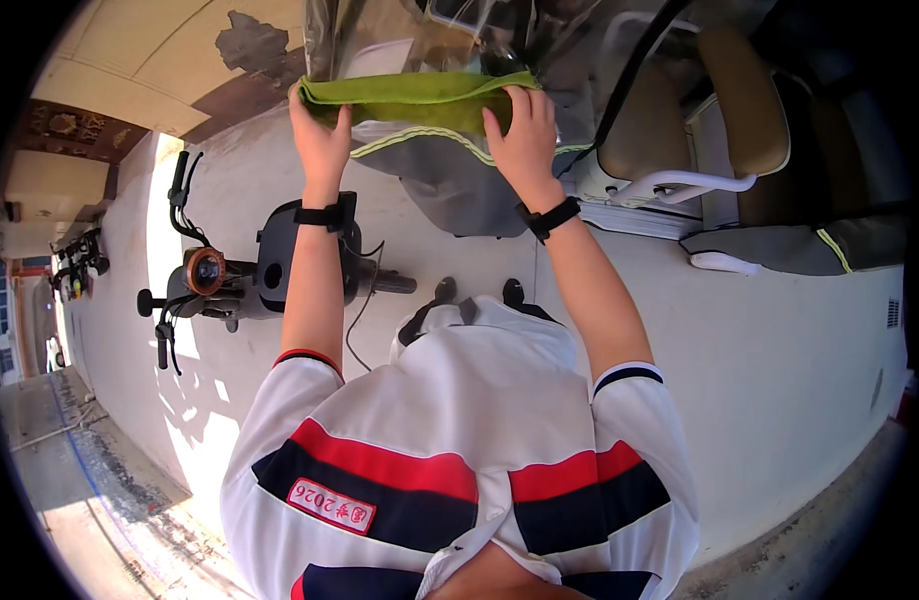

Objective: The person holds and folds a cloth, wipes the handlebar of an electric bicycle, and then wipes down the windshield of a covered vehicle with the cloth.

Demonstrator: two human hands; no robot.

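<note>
Head view: the camera is looking down over the person's striped shirt and both raised arms.
Left hand: it is closing on the left end of a green cloth, thumb underneath and fingers wrapping over the top edge.
Right hand: it is gripping the cloth's right end in the same way, fingers curling over the fold.
Cloth: it is lying stretched between the two hands, folded lengthwise, and pressing against a clear sheet in front of the person.
Wrists: each is wearing a dark band.
Progress: judging from this frame, the cloth is resting on the upper part of the clear sheet, so wiping seems to be under way; how much is already wiped cannot be told, since glare is hiding any marks.
Grey cover: it is hanging just below the cloth, with a light green trim line, and is lying close to any downward stroke.
Seats: two tan seats are standing to the right behind a white rail.
Scooter: it is standing on the concrete floor to the left, well apart from the hands.
Shoes: they are showing beneath the cover, near a thin cable.
</note>
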